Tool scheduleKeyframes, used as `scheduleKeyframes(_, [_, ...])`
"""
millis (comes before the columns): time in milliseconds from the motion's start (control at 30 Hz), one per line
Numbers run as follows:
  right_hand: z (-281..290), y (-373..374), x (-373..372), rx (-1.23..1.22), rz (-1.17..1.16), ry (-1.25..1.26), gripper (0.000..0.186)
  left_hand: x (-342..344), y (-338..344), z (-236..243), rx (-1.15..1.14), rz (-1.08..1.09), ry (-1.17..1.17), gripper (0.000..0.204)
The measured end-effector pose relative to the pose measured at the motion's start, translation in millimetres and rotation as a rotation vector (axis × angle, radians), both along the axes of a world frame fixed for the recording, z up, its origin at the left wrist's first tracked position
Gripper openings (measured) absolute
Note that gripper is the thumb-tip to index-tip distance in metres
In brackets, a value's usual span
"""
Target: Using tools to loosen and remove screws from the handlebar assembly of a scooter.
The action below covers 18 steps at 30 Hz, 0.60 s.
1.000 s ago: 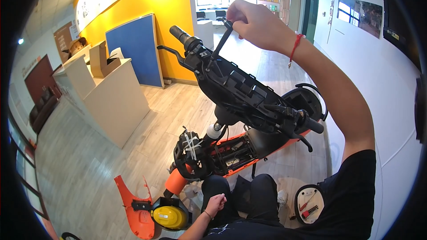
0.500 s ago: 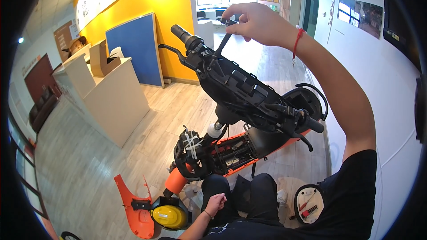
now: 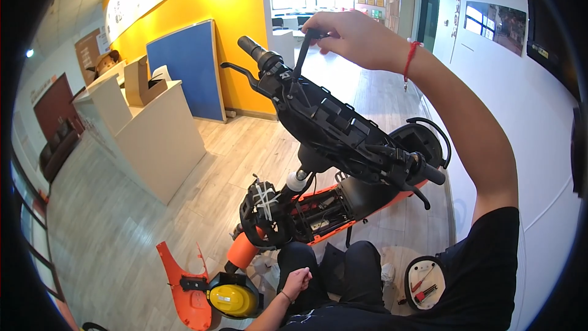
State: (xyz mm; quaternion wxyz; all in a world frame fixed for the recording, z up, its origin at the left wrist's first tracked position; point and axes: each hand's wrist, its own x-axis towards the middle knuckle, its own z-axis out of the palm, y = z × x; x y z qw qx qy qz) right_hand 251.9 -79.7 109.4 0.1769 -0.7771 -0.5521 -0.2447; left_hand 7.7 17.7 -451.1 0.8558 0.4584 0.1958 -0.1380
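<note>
Over the far end of the scooter's handlebar, my right hand (image 3: 354, 38) reaches out with its fingers closed round the top of a black stalk (image 3: 301, 56). The stalk's lower end meets the black handlebar assembly (image 3: 331, 116) beside a grip (image 3: 250, 46) and a brake lever (image 3: 240, 73). Part of the stalk's top is hidden by my fingers. My left hand (image 3: 297, 282) rests on my thigh, fingers curled; whether anything lies inside cannot be made out. Between handlebar and knees is the scooter's opened orange body (image 3: 334, 230), with inner parts showing.
An orange cover (image 3: 190, 306) lies on the floor at lower left, by a yellow rounded part (image 3: 233, 298). To my right, a pale tray-like piece (image 3: 435, 270) holds small red-handled tools. A white counter (image 3: 159, 141) and a blue board (image 3: 187, 70) stand left, a white wall right.
The stalk's upper end has swung slightly left and stands more upright. My right hand has shifted with it and sits a little lower. My left hand stays on my thigh.
</note>
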Motion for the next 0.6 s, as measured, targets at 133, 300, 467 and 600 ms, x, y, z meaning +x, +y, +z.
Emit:
scheduleKeyframes(133, [-5, -3, 17, 0.036, -0.006, -0.478, 0.022, 2, -2, 6, 0.0, 0.001, 0.005, 0.031])
scheduleKeyframes(300, [-9, -4, 11, 0.007, -0.16, -0.655, 0.018, 2, -1, -3, -0.008, 0.002, 0.011, 0.031])
scheduleKeyframes(467, [-9, -6, -7, 0.016, -0.13, -0.324, 0.02, 3, 0, -6, -0.007, -0.016, 0.028, 0.031])
scheduleKeyframes(600, [-6, -5, -4, 0.05, -0.007, -0.16, 0.022, 4, -1, 0, 0.021, -0.028, 0.022, 0.03])
